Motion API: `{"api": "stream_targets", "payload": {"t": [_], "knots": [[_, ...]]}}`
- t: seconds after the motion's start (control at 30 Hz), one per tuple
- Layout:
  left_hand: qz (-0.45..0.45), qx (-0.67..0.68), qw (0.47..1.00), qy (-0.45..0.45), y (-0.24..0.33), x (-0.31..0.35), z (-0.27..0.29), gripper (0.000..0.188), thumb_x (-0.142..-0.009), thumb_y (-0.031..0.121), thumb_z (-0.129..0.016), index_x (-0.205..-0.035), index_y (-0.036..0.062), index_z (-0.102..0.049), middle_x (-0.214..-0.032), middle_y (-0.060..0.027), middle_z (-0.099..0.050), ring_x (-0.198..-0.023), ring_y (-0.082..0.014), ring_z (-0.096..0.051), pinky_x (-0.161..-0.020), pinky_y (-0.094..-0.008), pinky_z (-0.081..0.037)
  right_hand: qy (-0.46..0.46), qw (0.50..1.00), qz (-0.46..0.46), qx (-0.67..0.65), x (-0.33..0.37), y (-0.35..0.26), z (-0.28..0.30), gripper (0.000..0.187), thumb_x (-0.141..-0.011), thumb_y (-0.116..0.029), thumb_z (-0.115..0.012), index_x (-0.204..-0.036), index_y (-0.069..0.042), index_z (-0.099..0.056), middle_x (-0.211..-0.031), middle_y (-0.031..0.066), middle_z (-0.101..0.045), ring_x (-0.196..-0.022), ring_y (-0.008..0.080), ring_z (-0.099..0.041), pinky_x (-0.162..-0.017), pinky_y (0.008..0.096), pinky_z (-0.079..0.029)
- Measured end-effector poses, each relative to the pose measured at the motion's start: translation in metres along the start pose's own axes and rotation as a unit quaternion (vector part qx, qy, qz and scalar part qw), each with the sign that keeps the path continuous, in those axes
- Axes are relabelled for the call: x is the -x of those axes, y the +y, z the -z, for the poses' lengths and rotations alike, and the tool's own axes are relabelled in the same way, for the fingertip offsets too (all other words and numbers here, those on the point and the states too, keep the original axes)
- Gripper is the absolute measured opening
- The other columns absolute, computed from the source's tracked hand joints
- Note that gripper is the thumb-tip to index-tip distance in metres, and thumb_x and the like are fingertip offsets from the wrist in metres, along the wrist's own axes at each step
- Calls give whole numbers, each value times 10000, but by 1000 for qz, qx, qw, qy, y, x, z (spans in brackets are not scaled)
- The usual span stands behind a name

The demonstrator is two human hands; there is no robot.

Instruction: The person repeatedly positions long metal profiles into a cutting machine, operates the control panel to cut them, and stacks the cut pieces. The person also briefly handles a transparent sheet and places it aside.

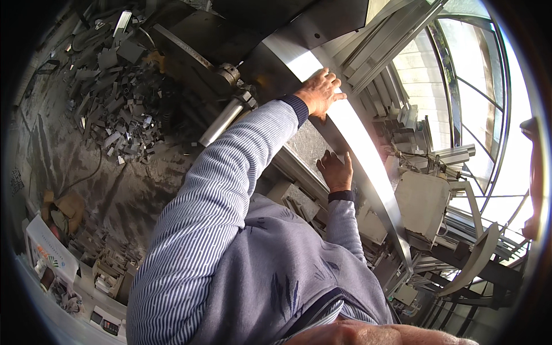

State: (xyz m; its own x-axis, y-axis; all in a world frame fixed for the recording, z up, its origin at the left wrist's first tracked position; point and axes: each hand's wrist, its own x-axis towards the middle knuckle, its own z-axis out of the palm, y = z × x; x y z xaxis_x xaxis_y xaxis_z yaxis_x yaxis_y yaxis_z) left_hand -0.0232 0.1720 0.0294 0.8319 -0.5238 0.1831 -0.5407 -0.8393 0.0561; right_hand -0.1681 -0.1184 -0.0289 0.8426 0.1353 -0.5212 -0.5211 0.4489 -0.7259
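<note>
A long, shiny metal strip (363,138) runs from beneath a dark machine plate at the top down toward the lower right, its face glaring with light. My left hand (317,93) reaches across and grips this strip near the machine, fingers curled over its bright face. Lower down, beside the strip's near edge, is my right hand (336,172). Its fingers and thumb are apart and hold nothing; whether the thumb touches the strip I cannot tell. Below my left hand lies a grey speckled flat surface (307,141).
A large heap of metal offcuts (123,98) covers the floor at left. Near my left forearm stand a round metal fitting (228,73) and a bright cylinder (221,122). Long metal profiles (382,40) lean at the upper right. A pale box (424,201) stands right of the strip.
</note>
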Motion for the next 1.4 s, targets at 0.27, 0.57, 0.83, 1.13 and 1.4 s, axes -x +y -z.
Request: {"api": "stream_targets", "payload": {"t": [0.27,0.57,0.83,1.13,1.4], "knots": [[5,50,999,16,1,0,-4,1015,-707,778,-826,-1572,336,-533,-1528,-85,-505,-1487,-304,-415,-1285,-540,-229,437,879,82,171,191,113,145,378,-932,-49,-763,-1282,-44,-620,-899,28,-632,-692,114,-584,-570,275,-459],[37,22,998,-45,10,-8,-9,1124,-706,839,-773,-1657,397,-368,-1700,-49,-358,-1597,-277,-254,-1328,-555,-103,618,614,-153,467,386,261,353,645,-773,-364,-825,-1182,114,-682,-1119,256,-752,-1100,371,-699,-1014,427,-514],[4,11,1000,15,12,-13,-21,1042,-777,647,-847,-1658,367,-368,-1662,-47,-391,-1581,-260,-292,-1323,-488,-161,676,628,-37,383,389,310,305,436,-749,-222,-783,-1087,49,-733,-1083,249,-768,-1032,404,-728,-947,461,-560],[27,-82,991,-102,49,-45,-5,1178,-688,405,-958,-1640,170,-306,-1714,-103,-306,-1581,-319,-289,-1238,-579,-307,586,630,123,494,433,293,263,306,-813,-80,-807,-1101,-30,-717,-1081,152,-633,-1038,377,-653,-897,463,-548],[-209,2,976,55,239,-100,-51,1158,-703,356,-952,-1663,309,-306,-1671,-128,-344,-1554,-351,-316,-1228,-547,-285,453,628,153,614,455,265,280,304,-780,-70,-873,-980,-48,-645,-1021,127,-606,-1000,347,-630,-837,455,-562]]}}
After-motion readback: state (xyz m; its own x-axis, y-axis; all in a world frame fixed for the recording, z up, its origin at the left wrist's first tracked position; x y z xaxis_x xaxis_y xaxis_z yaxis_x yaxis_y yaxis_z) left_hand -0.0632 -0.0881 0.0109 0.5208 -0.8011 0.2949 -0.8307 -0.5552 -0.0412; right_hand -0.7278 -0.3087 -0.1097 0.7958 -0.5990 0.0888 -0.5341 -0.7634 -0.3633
